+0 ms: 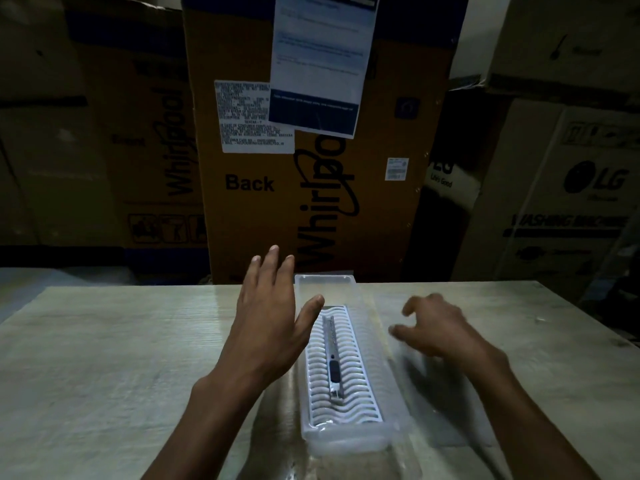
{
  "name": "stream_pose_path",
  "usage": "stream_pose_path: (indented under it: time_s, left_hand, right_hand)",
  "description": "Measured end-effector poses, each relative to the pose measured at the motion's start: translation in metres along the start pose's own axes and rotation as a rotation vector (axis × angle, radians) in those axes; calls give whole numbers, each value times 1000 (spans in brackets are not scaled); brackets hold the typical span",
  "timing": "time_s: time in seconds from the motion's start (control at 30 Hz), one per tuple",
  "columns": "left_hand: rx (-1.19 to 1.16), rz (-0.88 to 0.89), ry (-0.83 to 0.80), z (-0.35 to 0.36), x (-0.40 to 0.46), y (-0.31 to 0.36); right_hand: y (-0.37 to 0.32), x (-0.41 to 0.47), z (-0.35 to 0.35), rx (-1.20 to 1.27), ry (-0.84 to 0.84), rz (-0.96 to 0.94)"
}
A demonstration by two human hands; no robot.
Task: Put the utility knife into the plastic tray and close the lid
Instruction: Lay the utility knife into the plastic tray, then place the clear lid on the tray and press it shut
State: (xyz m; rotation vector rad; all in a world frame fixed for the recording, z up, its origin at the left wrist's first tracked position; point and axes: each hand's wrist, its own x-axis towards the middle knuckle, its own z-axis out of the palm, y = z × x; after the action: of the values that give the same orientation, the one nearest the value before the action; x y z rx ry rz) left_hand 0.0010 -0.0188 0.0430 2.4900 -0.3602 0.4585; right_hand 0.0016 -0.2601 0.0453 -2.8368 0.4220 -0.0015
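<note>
Two bare forearms rose from the bottom edge of the frame, one on each side of a single clear plastic tray (346, 438) that lay lengthwise at lower centre on the pale wood-grain surface (104, 358). One utility knife (333, 358) lay inside the tray on a white ribbed insert (360, 375), its dark slider toward the near end and its metal body pointing toward the far end.

At centre frame, the left hand (268, 327) was spread wide and flat, fingers extended and apart, holding nothing; its thumb reached over the tray's far left rim, though whether it touched the plastic could not be told. Right of centre, the right hand (436, 330) was blurred, fingers loosely curled and parted, empty, poised over what looked like a clear lid (446, 420) lying flat on the surface just beside the tray's right side. Contact with it could not be judged.

So the knife sat between the two hands, nearer the left thumb. Across the upper frame stood several large cardboard boxes (311, 185).
</note>
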Motion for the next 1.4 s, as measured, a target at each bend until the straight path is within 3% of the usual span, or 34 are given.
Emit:
stream_pose_path:
  time_s: [0.1,0.37,0.57,0.8,1.03,1.4]
  left_hand:
    - [-23,-12,-11,0,0,-1]
    - [-50,-25,-98,3,-4,0]
    - [-20,-63,-107,7,-4,0]
    - [-75,-217,-79,6,-3,-2]
    - [-274,-268,-82,3,-6,0]
    - [-295,-248,-102,2,-10,4]
  right_hand:
    - [2,2,20,-69,-137,28]
    - [10,7,22,-16,-180,41]
    - [11,9,12,23,-123,67]
    - [-2,-3,-21,279,138,-65]
    - [-64,-40,1,314,60,-236]
    - [-50,-17,28,366,74,-244]
